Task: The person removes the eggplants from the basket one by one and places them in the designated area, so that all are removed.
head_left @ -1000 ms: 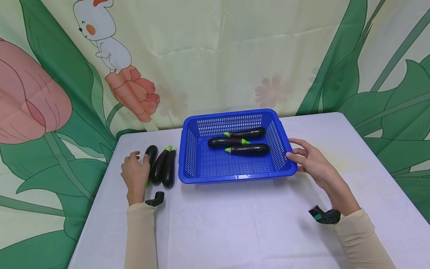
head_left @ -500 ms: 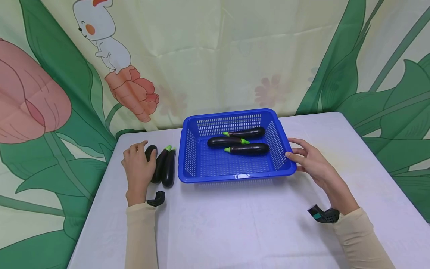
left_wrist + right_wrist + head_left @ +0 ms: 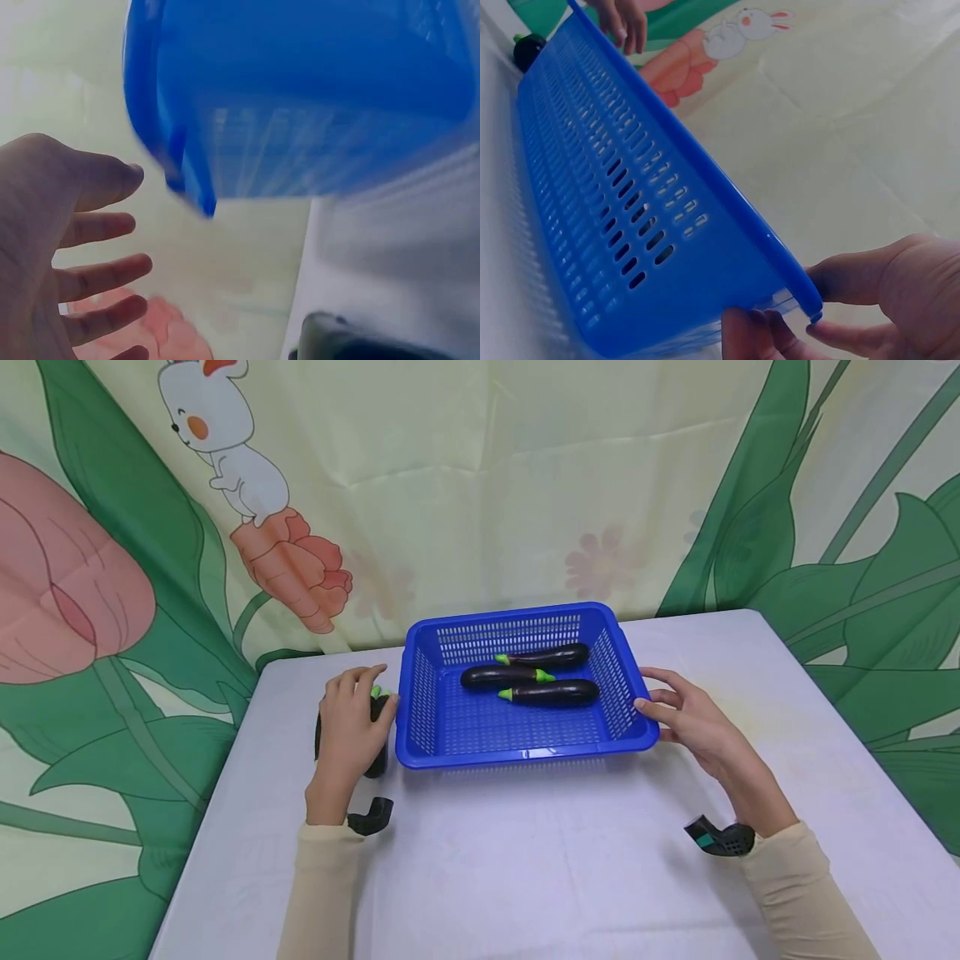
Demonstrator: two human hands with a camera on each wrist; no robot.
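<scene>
A blue plastic basket point(image 3: 495, 758) sits on the table, with three dark purple eggplants point(image 3: 555, 693) lying in it. My right hand point(image 3: 693, 722) holds its right rim, thumb on top and fingers below; the right wrist view shows this grip from the side. Left of the basket, my left hand point(image 3: 348, 727) is above more eggplants point(image 3: 379, 760) on the table and largely hides them. In the left wrist view the fingers point(image 3: 105, 274) are spread with nothing between them, and the thumb is close to the basket's left rim point(image 3: 142, 97).
A white cloth covers the table point(image 3: 525, 868). Behind it hangs a backdrop point(image 3: 480, 510) printed with a rabbit, a carrot and large leaves. Each wrist wears a small black device point(image 3: 720, 837).
My left hand has moved right, from beside the leftmost eggplant on the table to above the group, near the basket's left rim. The right hand keeps its grip on the basket.
</scene>
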